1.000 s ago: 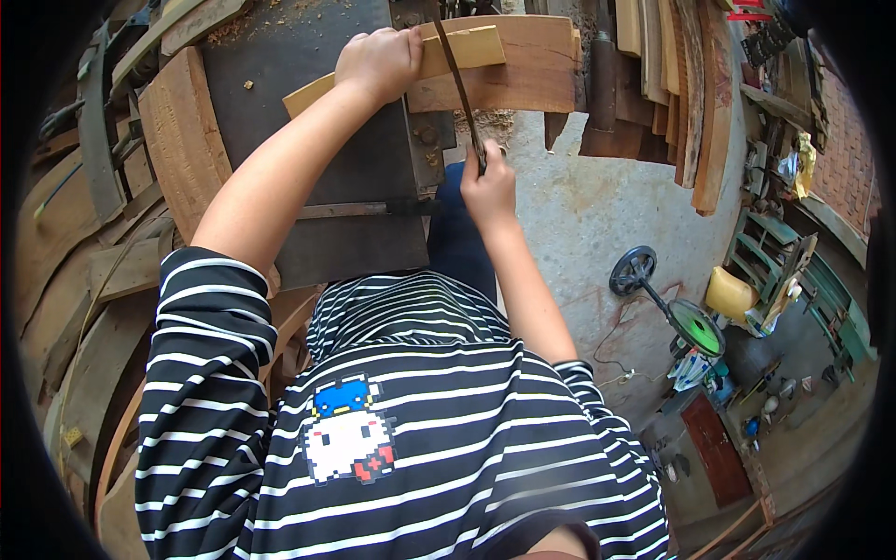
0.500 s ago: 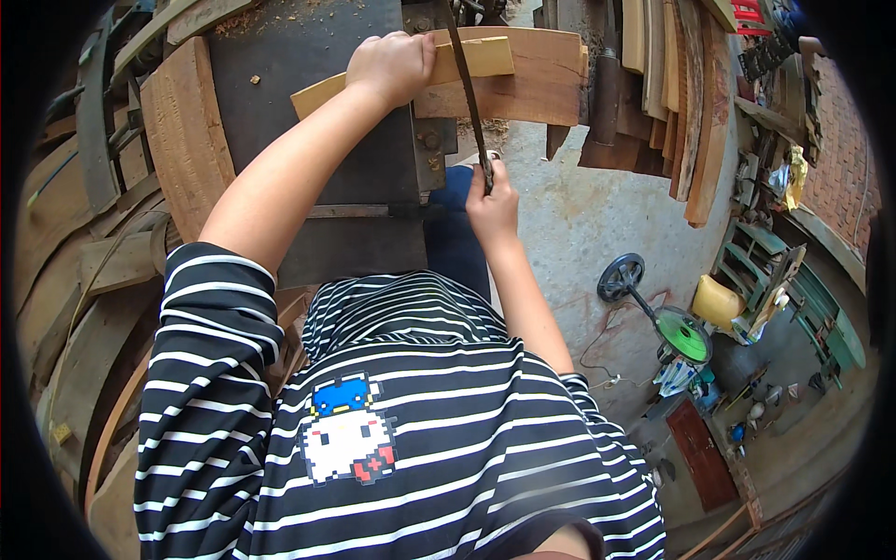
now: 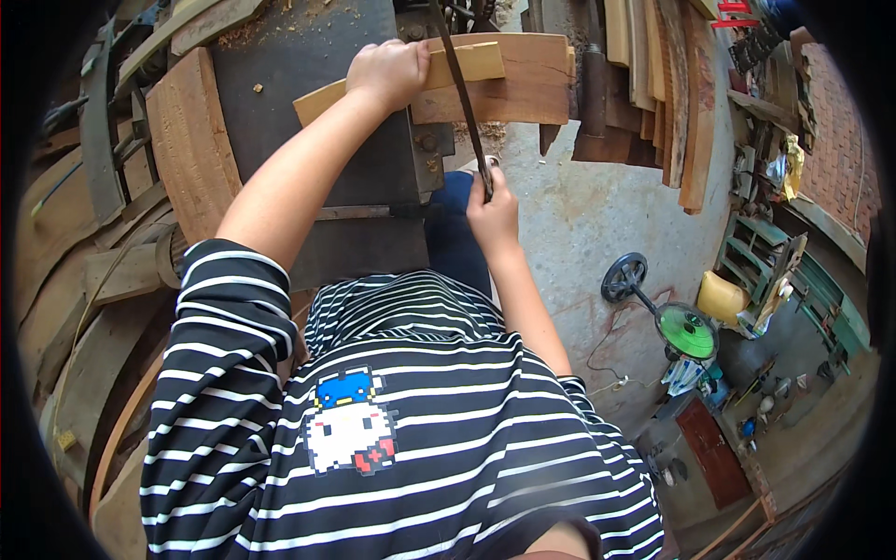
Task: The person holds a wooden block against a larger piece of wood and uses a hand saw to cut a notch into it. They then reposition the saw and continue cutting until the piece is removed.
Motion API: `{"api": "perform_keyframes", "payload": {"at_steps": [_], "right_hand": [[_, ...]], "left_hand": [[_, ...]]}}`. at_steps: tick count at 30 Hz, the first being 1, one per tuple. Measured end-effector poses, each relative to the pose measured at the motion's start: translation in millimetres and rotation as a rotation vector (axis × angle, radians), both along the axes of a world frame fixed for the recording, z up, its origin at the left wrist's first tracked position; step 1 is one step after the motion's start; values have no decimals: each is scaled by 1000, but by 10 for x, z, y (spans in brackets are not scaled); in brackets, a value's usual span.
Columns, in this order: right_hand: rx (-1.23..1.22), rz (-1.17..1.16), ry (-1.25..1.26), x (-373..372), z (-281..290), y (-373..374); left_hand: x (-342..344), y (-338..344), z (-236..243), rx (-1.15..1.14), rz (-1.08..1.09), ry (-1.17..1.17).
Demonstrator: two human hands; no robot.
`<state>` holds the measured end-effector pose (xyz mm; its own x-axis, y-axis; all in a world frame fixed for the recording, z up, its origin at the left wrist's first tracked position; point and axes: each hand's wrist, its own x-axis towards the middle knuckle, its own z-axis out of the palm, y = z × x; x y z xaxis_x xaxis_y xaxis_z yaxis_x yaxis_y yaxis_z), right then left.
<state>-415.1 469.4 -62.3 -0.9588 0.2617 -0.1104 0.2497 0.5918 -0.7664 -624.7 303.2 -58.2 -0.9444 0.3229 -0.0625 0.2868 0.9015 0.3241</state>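
My left hand [image 3: 385, 73] is closed over a pale yellow strip of wood [image 3: 476, 63], pressing it near the edge of a dark worktable [image 3: 303, 56]. The strip's right end sticks out past the edge, above a broader brown board [image 3: 537, 79]. In my right hand [image 3: 495, 207], fingers wrapped round its near end, is a long thin dark handsaw [image 3: 464, 93]. Its blade runs steeply away from me and crosses the strip just right of my left fist. Seen nearly edge-on, the blade does not show whether it has cut into the wood.
Sawdust [image 3: 280, 23] lies on the table's far part. A wide plank [image 3: 194, 140] leans at its left side. Several long boards [image 3: 695, 121] stand stacked at the far right. On the concrete floor [image 3: 569, 224] are a green fan [image 3: 688, 329] and a yellow jug [image 3: 723, 297].
The whole view has shifted slightly. My left hand stays on the strip, and the right still grips the handsaw; its blade leans a little more to the left.
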Motion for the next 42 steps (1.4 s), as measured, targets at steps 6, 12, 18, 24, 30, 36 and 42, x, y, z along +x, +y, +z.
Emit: {"api": "perform_keyframes", "payload": {"at_steps": [6,12,18,24,30,36,42], "right_hand": [[-17,-18,-120,561,26,154],[-20,-63,-208,1307,216,532],[-171,-234,-7,1469,368,539],[-273,-376,88,1394,368,374],[-98,-320,94,1397,471,338],[-58,-286,117,1301,595,325],[-116,-271,155,1253,556,322]], "left_hand": [[36,-22,27,-26,1,-13],[6,-24,34,-18,-5,7],[15,4,48,-16,7,51],[29,-1,24,-27,-18,80],[310,59,0,-13,-29,431],[630,40,64,-68,-73,476],[674,-23,152,-186,-74,371]]}}
